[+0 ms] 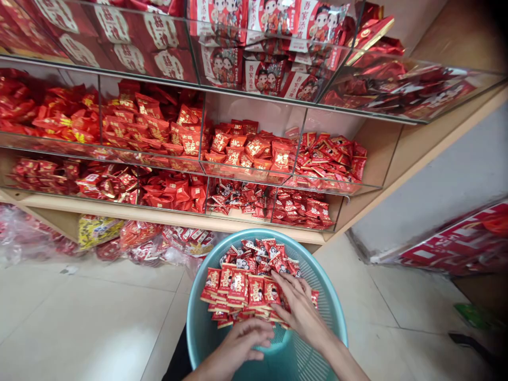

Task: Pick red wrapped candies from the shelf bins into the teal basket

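Observation:
A teal plastic basket point(341, 317) stands on the floor at the lower centre. Inside it, red packets with gold characters point(238, 286) lie in neat overlapping rows, and darker red packets with small figures point(262, 254) are heaped behind them. My right hand point(296, 304) rests with spread fingers on the packets at the right of the pile. Just in front of the pile, over the basket's near part, my left hand point(248, 338) is held with its fingers apart and nothing in them.
Beyond the basket rises a wooden shelf point(159, 216) with clear-fronted compartments of red packets point(190, 140). Plastic bags point(145, 241) lie beneath its lowest board. At the right are a grey wall point(448, 180) and a red printed panel point(456, 243). Pale tiles point(95, 317) cover the floor.

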Tool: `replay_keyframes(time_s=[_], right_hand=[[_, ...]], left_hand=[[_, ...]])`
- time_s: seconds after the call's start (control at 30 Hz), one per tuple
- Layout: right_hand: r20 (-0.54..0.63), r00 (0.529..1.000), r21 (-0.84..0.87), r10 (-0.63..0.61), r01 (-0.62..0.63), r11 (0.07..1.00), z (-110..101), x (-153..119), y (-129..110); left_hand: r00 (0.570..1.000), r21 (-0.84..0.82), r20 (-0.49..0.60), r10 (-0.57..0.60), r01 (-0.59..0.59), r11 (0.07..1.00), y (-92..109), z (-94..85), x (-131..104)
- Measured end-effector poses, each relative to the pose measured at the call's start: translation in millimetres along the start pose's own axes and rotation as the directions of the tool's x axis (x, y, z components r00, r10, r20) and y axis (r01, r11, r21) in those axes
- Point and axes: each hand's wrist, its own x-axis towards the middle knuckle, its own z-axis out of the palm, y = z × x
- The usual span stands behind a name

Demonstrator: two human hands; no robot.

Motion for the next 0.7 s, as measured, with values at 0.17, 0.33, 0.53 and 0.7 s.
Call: replay_keyframes(time_s=[0.17, 0.33, 0.53, 0.7], right_hand=[[-0.050, 0.999, 0.024, -0.003, 0.004, 1.000, -12.5, -8.2, -5.0], [-0.412, 0.843, 0.250, 0.347, -0.262, 0.932, -28.3, -39.7, 14.4], [0.299, 0.579, 0.851, 0.758, -0.522, 0.063, -28.0, -82.6, 15.2], [0.601, 0.587, 0.778, 0.543, -0.584, -0.230, -19.0, -91.1, 4.0]], left_hand=[[0.999, 0.014, 0.035, -0.007, 0.006, 1.000, 8.7, -5.9, -7.2], [0.984, 0.071, -0.063, 0.168, -0.164, 0.984, 37.5, -55.2, -35.7], [0.648, 0.332, -0.648, 0.399, -0.232, 0.914, 33.6, -136.6, -37.9], [0.782, 0.115, -0.554, 0.284, -0.266, 0.957, 16.4, -130.5, -20.6]])
